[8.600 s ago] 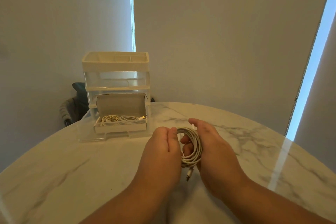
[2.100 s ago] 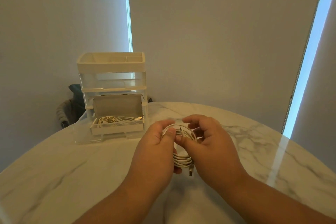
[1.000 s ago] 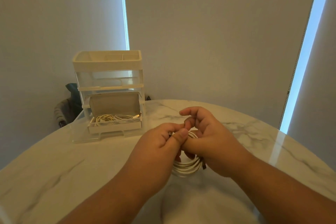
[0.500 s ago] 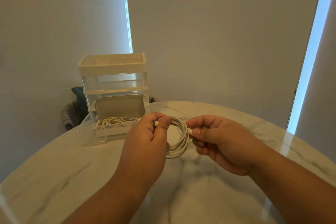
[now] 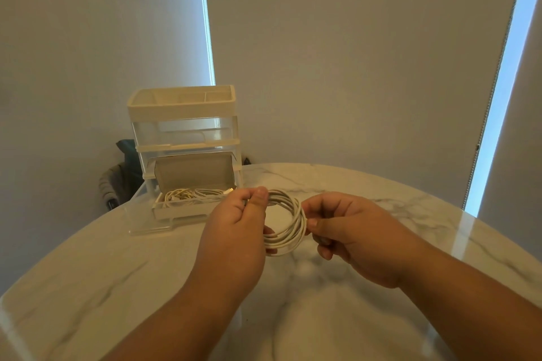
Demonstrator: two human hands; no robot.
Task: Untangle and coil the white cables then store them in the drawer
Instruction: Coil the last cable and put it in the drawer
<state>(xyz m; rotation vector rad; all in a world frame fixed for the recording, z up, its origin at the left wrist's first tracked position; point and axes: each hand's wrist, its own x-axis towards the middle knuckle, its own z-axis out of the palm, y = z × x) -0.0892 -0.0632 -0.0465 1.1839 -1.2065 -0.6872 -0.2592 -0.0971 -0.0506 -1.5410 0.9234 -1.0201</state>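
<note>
A coiled white cable (image 5: 289,226) hangs between both hands above the marble table (image 5: 88,281). My left hand (image 5: 234,231) pinches the coil's upper left side between thumb and fingers. My right hand (image 5: 349,234) pinches the coil's right side. Behind and to the left stands a clear organiser (image 5: 183,132) whose bottom drawer (image 5: 164,221) is pulled out. Inside the drawer an open white box (image 5: 179,209) holds another coiled white cable (image 5: 193,195).
The organiser has a cream tray top and a shut clear upper drawer. A dark chair (image 5: 117,182) stands behind the table's far left edge. The round table's edge curves away on both sides. Blinds cover the windows behind.
The loose wrapping of a second ago has become one round coil, lifted and held between both hands. In the last half second the hands have barely moved.
</note>
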